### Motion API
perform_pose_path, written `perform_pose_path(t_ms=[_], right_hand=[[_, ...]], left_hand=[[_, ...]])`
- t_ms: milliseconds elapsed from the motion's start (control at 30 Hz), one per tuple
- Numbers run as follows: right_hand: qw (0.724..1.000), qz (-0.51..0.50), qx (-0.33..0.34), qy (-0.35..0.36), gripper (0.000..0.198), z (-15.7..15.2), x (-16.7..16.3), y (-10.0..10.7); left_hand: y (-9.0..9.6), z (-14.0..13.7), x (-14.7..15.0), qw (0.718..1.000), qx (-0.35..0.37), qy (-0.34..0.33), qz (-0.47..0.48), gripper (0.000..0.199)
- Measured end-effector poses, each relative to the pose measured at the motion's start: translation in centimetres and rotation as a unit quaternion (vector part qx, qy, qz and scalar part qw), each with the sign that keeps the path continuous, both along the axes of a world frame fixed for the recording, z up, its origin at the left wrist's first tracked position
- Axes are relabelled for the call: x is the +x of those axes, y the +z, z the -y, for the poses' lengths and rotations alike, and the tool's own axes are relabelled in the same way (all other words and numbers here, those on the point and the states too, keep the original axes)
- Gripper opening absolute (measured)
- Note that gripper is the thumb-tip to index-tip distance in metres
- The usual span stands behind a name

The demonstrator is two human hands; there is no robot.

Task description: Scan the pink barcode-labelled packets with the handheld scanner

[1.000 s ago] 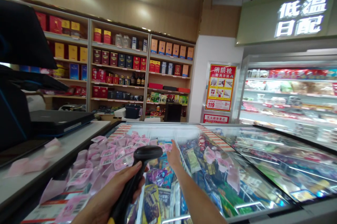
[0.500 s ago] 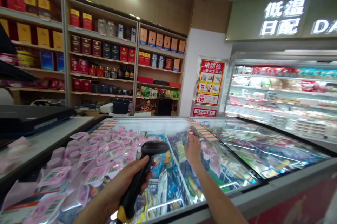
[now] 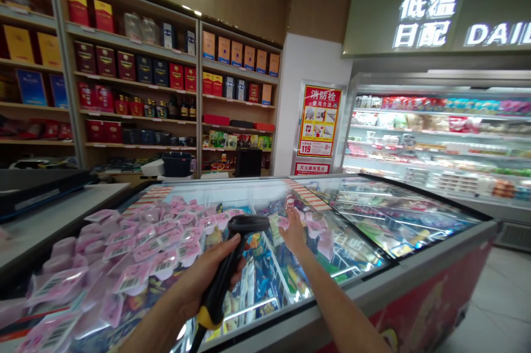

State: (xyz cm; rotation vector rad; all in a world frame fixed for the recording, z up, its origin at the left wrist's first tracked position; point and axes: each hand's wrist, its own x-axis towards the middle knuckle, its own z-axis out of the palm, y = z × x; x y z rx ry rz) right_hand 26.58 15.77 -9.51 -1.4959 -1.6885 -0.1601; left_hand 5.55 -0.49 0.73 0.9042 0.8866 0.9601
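My left hand (image 3: 215, 273) is wrapped round the handle of a black and yellow barcode scanner (image 3: 219, 281), its head pointing right over the chest freezer's glass top. My right hand (image 3: 294, 234) reaches over the glass with bent fingers; a small pink cup (image 3: 283, 222) shows at its thumb side, apparently in its grasp, though the fingers partly cover it. Just right of that hand lie a few more pink cups (image 3: 319, 226). Left of the scanner spreads a large heap of pink cups (image 3: 157, 242), many with barcodes on their lids.
The chest freezer (image 3: 415, 292) holds bagged goods under its glass, with a frame dividing its lids. A counter (image 3: 99, 198) adjoins it at the left. Shelves of boxed bottles (image 3: 136, 87) line the back wall; a lit refrigerated display (image 3: 435, 137) stands at the right.
The view has turned right, so the scene sits further left. A pink cup now shows beside my right thumb. My left hand still holds the scanner.
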Motion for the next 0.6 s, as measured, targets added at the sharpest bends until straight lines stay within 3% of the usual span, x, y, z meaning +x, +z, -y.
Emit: perform_pose_path(t_ms=[200,367,600], right_hand=[[0.991,-0.108,-0.076,0.013,0.044,0.2,-0.7,-0.3],[0.981,-0.169,-0.029,0.089,0.057,-0.5,-2.7,-0.6],[0.970,-0.195,-0.031,0.142,0.061,-0.3,-6.5,-0.4]], left_hand=[[-0.8,-0.4,-0.4,1.000,0.002,0.015,-0.001,0.030],[-1.1,-0.6,-1.2,1.000,0.014,0.001,0.003,0.030],[-0.7,0.1,-2.6,0.999,0.021,0.011,0.024,0.030]])
